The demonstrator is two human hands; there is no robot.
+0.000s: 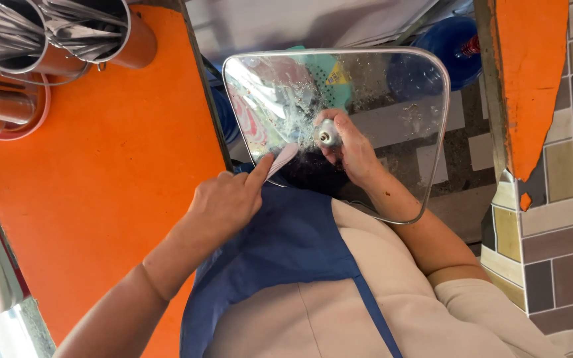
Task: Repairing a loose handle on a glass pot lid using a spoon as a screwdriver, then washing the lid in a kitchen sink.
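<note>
A square glass lid (399, 86) with a metal rim and rounded corners is held up in front of my blue apron (286, 245). My right hand (356, 156) is behind the glass and grips the lid's metal knob (328, 136); I see it through the pane. My left hand (227, 202) pinches a small white wipe (281, 161) and presses it against the near face of the glass, close to the knob. The glass is smeared and speckled around the middle.
An orange tabletop (101, 172) runs along the left, with metal holders of cutlery (54, 33) at its top left corner. A blue bucket (459, 43) stands on the patterned floor beyond the lid. On the right are an orange panel (532, 73) and a tiled wall (565, 219).
</note>
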